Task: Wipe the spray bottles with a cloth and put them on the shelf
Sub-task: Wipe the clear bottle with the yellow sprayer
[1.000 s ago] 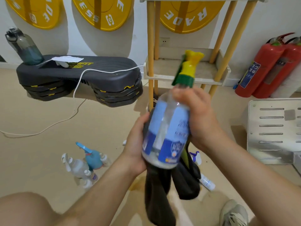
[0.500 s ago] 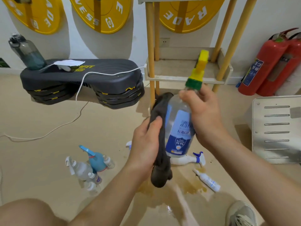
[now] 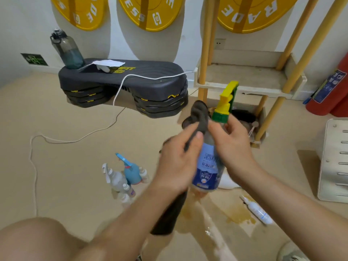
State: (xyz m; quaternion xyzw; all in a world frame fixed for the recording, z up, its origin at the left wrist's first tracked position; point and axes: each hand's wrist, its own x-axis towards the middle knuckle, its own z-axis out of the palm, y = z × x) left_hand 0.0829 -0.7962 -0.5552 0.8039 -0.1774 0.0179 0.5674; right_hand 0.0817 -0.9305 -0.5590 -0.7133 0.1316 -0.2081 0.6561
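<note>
In the middle of the frame I see my right hand (image 3: 233,146) curled round the neck of the bottle (image 3: 209,170), just under its green collar, with the yellow trigger (image 3: 227,97) sticking up above my fingers. The bottle is clear with a blue label, held off the floor and tilted slightly, its base toward the lower centre. My left hand (image 3: 177,162) grips the dark cloth (image 3: 197,117), with the thumb pressing it against the bottle's shoulder. One bunch of cloth stands above my knuckles and a long tail hangs down below my wrist. The shelf (image 3: 244,87) stands behind the bottle at upper right, its pale tray carried on yellow poles. Left of centre on the floor stands a cluster of spray bottles (image 3: 124,178), one of them blue, the rest clear or white. A small white bottle (image 3: 258,211) lies on its side at lower right, beside a yellowish puddle (image 3: 241,217). A dark step platform (image 3: 122,80) sits at upper left with a grey water jug (image 3: 66,49) on its left end and a white cable (image 3: 120,85) trailing off it across the floor. Red extinguishers (image 3: 331,91) stand at the right edge, above a white slotted panel (image 3: 335,161).
</note>
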